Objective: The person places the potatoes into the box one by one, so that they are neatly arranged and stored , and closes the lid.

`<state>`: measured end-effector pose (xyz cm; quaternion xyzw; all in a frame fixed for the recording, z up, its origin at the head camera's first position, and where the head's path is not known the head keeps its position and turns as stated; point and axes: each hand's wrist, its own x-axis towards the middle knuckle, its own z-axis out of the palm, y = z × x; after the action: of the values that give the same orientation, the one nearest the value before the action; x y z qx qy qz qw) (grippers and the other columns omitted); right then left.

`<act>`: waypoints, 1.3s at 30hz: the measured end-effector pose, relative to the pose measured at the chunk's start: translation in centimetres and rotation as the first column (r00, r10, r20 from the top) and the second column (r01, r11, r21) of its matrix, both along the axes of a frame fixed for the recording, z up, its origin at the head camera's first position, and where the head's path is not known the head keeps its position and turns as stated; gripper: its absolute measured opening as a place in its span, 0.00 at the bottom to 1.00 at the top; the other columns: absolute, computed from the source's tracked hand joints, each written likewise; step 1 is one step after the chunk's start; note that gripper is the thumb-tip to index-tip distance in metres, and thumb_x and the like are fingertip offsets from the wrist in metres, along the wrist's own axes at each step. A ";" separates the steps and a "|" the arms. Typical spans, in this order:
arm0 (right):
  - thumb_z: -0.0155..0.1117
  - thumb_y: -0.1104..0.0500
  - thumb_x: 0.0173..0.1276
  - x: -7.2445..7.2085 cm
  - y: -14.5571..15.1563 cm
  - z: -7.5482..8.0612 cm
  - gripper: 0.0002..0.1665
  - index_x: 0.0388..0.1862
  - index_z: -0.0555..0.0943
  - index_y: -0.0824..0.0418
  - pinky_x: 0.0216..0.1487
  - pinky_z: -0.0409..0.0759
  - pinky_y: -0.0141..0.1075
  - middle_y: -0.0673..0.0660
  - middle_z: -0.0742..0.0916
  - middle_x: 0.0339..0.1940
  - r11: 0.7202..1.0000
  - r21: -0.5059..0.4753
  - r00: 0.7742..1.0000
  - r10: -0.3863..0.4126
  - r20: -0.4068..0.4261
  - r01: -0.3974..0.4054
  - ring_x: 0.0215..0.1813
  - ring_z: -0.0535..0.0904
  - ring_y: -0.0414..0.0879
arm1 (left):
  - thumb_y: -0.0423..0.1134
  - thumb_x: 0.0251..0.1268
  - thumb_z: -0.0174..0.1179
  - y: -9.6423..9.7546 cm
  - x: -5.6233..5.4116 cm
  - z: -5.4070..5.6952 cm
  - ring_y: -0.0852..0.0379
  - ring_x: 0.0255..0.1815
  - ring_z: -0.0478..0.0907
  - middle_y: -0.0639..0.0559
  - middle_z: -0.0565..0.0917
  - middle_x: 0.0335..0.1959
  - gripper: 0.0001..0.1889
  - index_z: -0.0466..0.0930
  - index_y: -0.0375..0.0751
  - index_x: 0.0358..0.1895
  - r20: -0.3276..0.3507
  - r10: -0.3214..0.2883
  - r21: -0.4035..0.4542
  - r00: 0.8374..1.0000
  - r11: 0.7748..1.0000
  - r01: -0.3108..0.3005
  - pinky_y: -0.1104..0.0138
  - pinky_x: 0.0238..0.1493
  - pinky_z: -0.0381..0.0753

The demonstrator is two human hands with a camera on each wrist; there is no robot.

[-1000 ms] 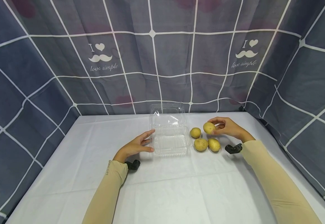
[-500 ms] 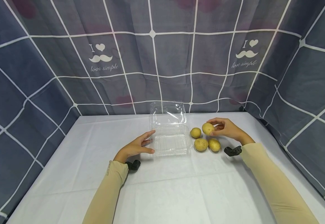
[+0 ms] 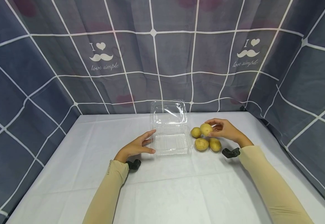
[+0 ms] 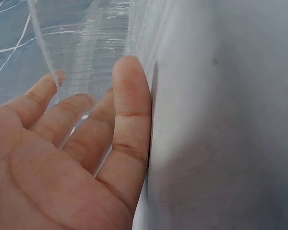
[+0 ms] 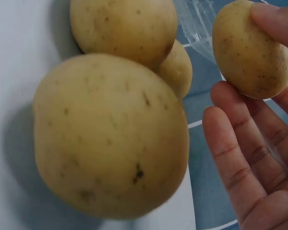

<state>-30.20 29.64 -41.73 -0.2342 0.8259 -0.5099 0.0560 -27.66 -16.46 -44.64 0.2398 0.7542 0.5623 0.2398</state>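
Note:
Between thumb and fingers my right hand (image 3: 224, 129) pinches a potato (image 5: 247, 52), raised over the table on the right of the head view. Three more potatoes lie close by: a small one (image 3: 195, 132) at the left, one in front (image 3: 201, 144), and one (image 5: 110, 139) nearest the right wrist camera. A clear plastic clamshell box (image 3: 171, 144) stands left of them, its lid (image 3: 169, 112) tipped back. My left hand (image 3: 138, 145) is at the box's left side, fingers extended and thumb apart, fingertips right at its wall in the left wrist view.
A white cloth (image 3: 157, 193) covers the table. Grey curtains with white grid lines (image 3: 173, 56) enclose it at the back and both sides, close behind the box lid. Black wrist cameras (image 3: 231, 152) sit under both wrists.
My right hand has moved slightly left with the potato, bringing it nearer the box and overlapping the small potato's edge. The left hand keeps its place at the box.

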 end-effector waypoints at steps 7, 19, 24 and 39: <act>0.74 0.74 0.67 0.4 -0.9 0.1 0.32 0.69 0.77 0.78 0.55 0.86 0.29 0.75 0.83 0.62 0.999 -0.043 1.000 0.018 0.009 -0.018 0.48 0.88 0.41 | 0.32 0.69 0.74 0.1 -0.1 0.0 0.33 0.88 0.51 0.43 0.44 0.91 0.55 0.44 0.42 0.90 -0.002 0.001 -0.002 1.000 1.000 -0.001 0.39 0.81 0.62; 0.74 0.74 0.67 0.6 -2.3 0.1 0.32 0.68 0.77 0.79 0.55 0.87 0.30 0.74 0.83 0.62 0.997 -0.072 1.000 0.030 0.010 -0.029 0.49 0.88 0.40 | 0.32 0.69 0.74 0.2 -0.1 0.2 0.33 0.88 0.52 0.42 0.45 0.91 0.54 0.46 0.40 0.90 -0.002 0.019 -0.001 1.000 1.000 -0.019 0.38 0.81 0.62; 0.75 0.73 0.66 0.6 -2.9 0.0 0.32 0.68 0.78 0.77 0.55 0.86 0.30 0.63 0.85 0.60 0.997 -0.075 1.000 0.015 0.012 -0.014 0.51 0.87 0.40 | 0.32 0.69 0.74 0.1 -0.1 0.2 0.33 0.88 0.52 0.43 0.45 0.91 0.54 0.46 0.41 0.90 -0.002 0.021 -0.008 1.000 1.000 -0.021 0.38 0.81 0.61; 0.77 0.73 0.65 0.9 -4.9 -0.2 0.33 0.69 0.79 0.76 0.56 0.86 0.32 0.54 0.88 0.60 0.995 -0.098 0.999 0.029 0.018 -0.027 0.52 0.86 0.42 | 0.31 0.69 0.73 0.3 0.1 0.3 0.34 0.88 0.52 0.43 0.46 0.91 0.54 0.46 0.42 0.90 0.007 0.033 -0.010 0.999 0.999 -0.032 0.38 0.82 0.60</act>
<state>-29.30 24.70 -41.97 -0.2433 0.7959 -0.5512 0.0596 -27.59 -16.20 -44.35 0.2242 0.7600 0.5632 0.2346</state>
